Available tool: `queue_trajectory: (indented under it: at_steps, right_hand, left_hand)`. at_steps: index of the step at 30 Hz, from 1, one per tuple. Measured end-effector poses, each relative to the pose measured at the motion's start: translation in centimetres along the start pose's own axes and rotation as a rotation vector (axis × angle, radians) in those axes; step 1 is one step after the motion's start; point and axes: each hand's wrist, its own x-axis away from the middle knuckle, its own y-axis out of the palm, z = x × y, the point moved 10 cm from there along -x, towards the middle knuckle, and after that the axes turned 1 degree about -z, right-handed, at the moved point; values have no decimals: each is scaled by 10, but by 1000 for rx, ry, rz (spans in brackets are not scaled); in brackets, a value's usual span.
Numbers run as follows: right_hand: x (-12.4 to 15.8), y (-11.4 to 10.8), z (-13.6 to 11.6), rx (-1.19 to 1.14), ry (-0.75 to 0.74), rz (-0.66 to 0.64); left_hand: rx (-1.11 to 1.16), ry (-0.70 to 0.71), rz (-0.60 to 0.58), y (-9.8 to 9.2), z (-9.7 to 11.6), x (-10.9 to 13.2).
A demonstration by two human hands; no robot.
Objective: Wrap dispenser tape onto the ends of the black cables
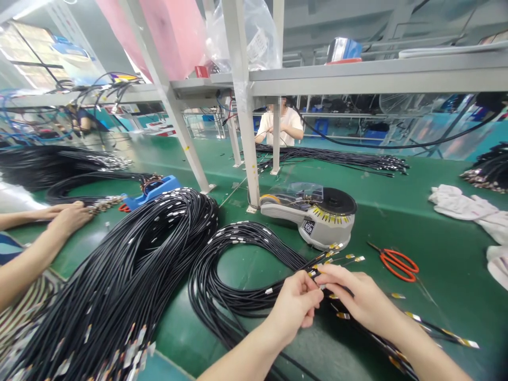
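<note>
A: What lies at the centre of the work?

B: A black cable end, pinched between the two hands, low and right of centre in the view.

A: How are the hands set?

B: Left hand: thumb and fingertips pressed together on the cable end, the other fingers curled. Right hand: thumb and fingers closed on the same spot from the opposite side. The fingers partly hide the exact contact.

A: And immediately around them?

B: A looped cable bundle on the green desk, mostly left of the hands, with small white labels along its upper bend. Yellow-and-white cable tips fan out just behind the fingers; others lie to the right, near the right forearm.

A: Behind the bundle?

B: A grey tape dispenser with a round black top. To its right, red-handled scissors lie flat, blades pointing left; white gloves rest farther right.

A: Toward the left?

B: A larger cable bundle, arched and labelled; beyond it, a blue tape dispenser and a co-worker's hands.

A: Farthest away?

B: A shelf on pale uprights; below it, a person in a light top behind a long cable bundle.
</note>
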Motion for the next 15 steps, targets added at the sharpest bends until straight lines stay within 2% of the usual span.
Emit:
queue_trajectory:
  at_steps: [5,10,15]
  right_hand:
    - [0,0,0,-36,1,-1]
    - [2,0,6,-13,31,50]
    - [0,1,8,-26,20,93]
  left_hand:
    - [19,-60,-74,9,-2,2]
    - [-110,-121,-109,12,-4,4]
    - [-160,-158,-94,11,-7,4]
